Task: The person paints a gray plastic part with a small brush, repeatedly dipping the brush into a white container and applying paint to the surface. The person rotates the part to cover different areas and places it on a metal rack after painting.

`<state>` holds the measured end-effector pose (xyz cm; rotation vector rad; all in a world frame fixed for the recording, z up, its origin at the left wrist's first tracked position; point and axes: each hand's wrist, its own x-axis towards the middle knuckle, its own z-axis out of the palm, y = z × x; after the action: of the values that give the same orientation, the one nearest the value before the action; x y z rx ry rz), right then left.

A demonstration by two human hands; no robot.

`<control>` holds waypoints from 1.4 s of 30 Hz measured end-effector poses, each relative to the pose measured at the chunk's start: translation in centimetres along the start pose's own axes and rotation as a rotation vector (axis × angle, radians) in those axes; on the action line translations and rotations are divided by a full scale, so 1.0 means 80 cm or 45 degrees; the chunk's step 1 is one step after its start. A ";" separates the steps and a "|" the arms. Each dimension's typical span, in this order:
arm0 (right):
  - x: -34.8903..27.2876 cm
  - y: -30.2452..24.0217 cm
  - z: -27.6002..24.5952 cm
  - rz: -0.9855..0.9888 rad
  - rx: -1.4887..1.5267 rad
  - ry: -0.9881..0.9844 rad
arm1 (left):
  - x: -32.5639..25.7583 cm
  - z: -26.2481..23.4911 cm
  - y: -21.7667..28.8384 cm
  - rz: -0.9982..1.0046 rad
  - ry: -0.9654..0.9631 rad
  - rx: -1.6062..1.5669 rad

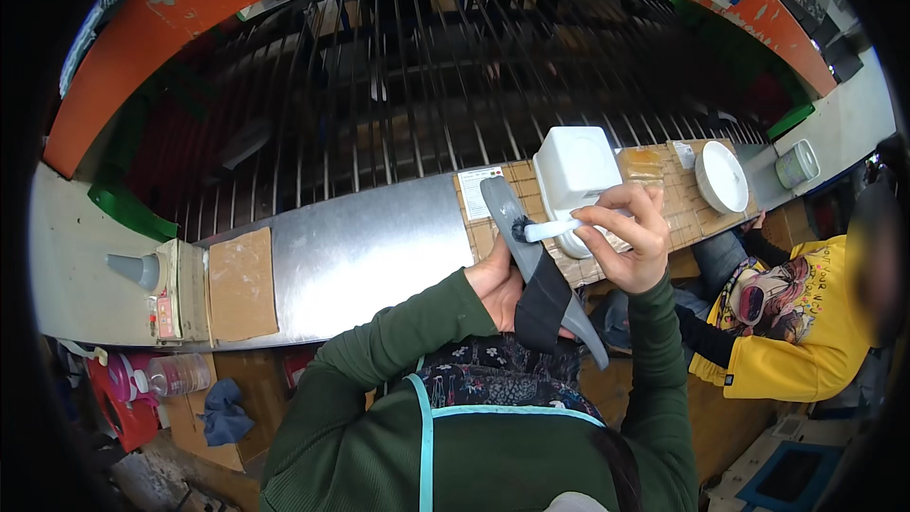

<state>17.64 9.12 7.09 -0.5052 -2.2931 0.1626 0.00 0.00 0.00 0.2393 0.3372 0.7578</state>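
Note:
A grey slide sandal [506, 212] with a wide black strap [545, 308] is tilted in front of me. My left hand [497, 286] is closed round it from below and behind, near the strap. Between the fingertips of my right hand [633, 235] is a small brush [553, 228] with a white handle. Its dark bristles touch the sandal's footbed above the strap. Just beyond my right hand stands a white plastic container [575, 169] on the cardboard-covered part of the bench.
Metal rollers [408, 85] run behind the metal bench [370, 246]. Right of the container are a white bowl [722, 177] and a pale tub [797, 164]. A cardboard sheet [242, 284] lies at left. A person in a yellow top [796, 322] sits close on my right.

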 end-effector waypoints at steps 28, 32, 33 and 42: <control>-0.031 0.023 -0.001 -0.044 -0.032 -0.074 | 0.005 0.004 -0.003 -0.063 0.102 -0.017; -0.038 0.023 0.000 -0.067 -0.049 -0.066 | 0.003 0.003 -0.005 -0.045 0.135 0.011; -0.041 0.022 0.000 -0.073 -0.041 -0.067 | 0.003 0.003 -0.006 -0.044 0.136 0.009; -0.052 0.025 -0.002 -0.109 -0.055 -0.088 | 0.004 -0.002 -0.011 -0.033 0.086 0.049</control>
<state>20.97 9.24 3.93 -0.4284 -2.3856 0.0904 0.68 -0.37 -0.50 0.2456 0.4185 0.7357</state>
